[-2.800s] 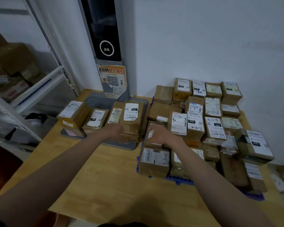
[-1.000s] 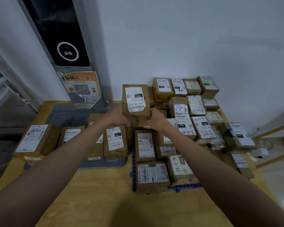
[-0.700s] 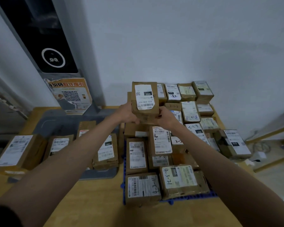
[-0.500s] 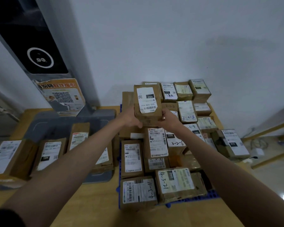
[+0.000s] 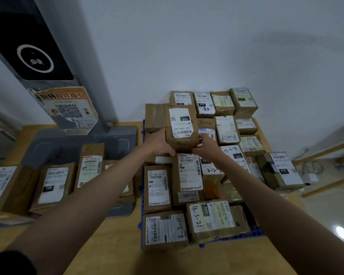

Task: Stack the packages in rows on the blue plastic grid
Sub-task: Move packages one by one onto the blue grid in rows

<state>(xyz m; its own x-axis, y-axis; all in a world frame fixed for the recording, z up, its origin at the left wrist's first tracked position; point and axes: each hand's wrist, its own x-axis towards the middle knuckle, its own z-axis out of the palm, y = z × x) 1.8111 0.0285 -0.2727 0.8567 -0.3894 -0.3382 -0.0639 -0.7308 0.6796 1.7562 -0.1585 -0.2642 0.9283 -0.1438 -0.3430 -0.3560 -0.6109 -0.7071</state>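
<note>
Fingers of the left hand (image 5: pixel 160 142) curl round the left side of a brown parcel with a 032 label (image 5: pixel 182 128), and the fingers of the right hand (image 5: pixel 206 144) curl round its right side. Both hands hold this box up near the back left part of the pile, just above a plain brown box (image 5: pixel 155 117) and the parcels under it. It looks like it is about to be set down there, but it is not yet let go.

Many parcels already sit in rows on the blue plastic grid (image 5: pixel 255 232). Near the front are a box marked 4-3-11 (image 5: pixel 165 230) and a box marked 12-3-11 (image 5: pixel 213 219). Boxes at the back stand against the white wall (image 5: pixel 207 46).

Work is still left. Several parcels wait on the grey tray (image 5: pixel 123 139) to the left, such as the box with a 15H label (image 5: pixel 53 185) and a tall box (image 5: pixel 90 167) beside it. They sit on the wooden table (image 5: pixel 107 245), not on the grid.

Compared with the earliest frame, the held box has come off the grey tray, where it lay among the waiting parcels. Half a second ago it was held a bit higher and more tilted; now it is lower and closer to the pile. The head has also moved nearer to the grid.
</note>
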